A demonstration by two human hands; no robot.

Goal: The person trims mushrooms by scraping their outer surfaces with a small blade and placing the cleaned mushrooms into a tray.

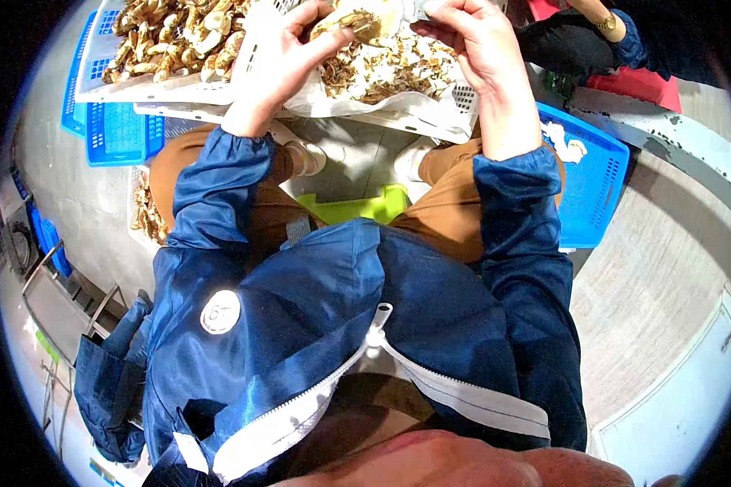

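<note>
Nearest my camera, the navy jacket point(317, 276) is slick and wrinkled, its white zip point(374, 337) parted above the pull; beyond sit matte brown trousers point(443, 219), with smooth lime-green plastic point(357, 207) between the knees; a slotted blue basket point(593, 195) at right carries crumpled white scraps; farther out I see both forearms stretched forward; the left hand point(296, 45) has its grip closed round a rough brownish mushroom point(353, 26), thumb extended, above a white tray point(463, 100) of thin, flaky trimmings point(386, 69); the right hand point(475, 36), fingers bent, pinches a small greyish piece point(421, 10), which I cannot identify, near the mushroom; at left, knobbly brown-and-cream mushrooms point(179, 40) heap a white basket point(162, 93); far right, another person's wrist point(616, 31) wears a gold-toned watch point(606, 22).
</note>
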